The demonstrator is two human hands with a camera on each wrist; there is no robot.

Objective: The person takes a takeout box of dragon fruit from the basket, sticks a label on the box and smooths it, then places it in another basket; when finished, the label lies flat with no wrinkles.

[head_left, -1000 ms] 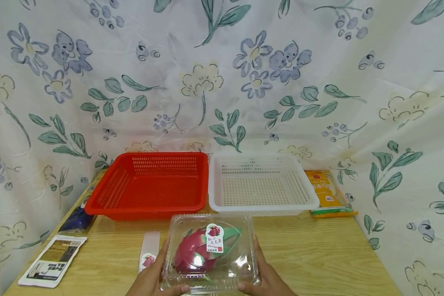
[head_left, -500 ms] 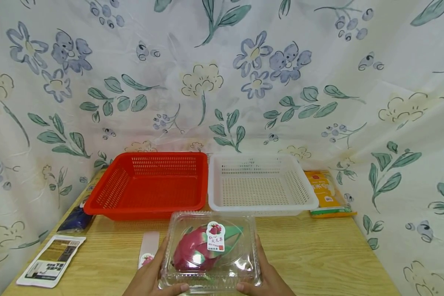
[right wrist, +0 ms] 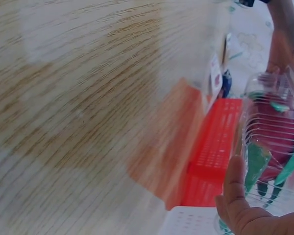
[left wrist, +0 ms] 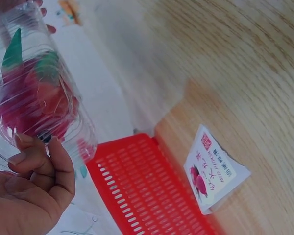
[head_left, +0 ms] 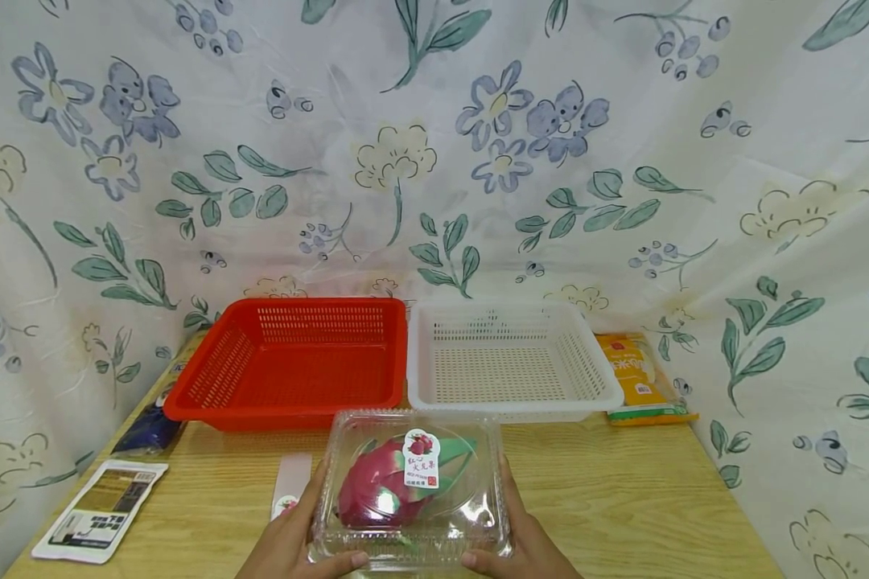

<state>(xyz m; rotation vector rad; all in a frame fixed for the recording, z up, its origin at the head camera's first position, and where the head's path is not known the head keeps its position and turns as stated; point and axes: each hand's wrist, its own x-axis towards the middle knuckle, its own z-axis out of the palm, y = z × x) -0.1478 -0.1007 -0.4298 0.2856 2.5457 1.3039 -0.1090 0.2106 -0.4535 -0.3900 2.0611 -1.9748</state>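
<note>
Perhaps a home: floral cloth [head_left: 449,221] hangs behind a wood-grain table [head_left: 615,498].

both hands [head_left: 290,537] [head_left: 523,537] grip from opposite sides, facing each other.

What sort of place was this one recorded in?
Likely a makeshift indoor tabletop setup, though the wider room is out of view. Floral cloth hangs behind and beside a wooden table, and a red basket stands toward the back.

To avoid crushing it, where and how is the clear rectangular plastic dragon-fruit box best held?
Probably grip the box by its opposite side walls, left hand from the left, right hand from the right: it is wide and ribbed, and shows no handle.
</note>
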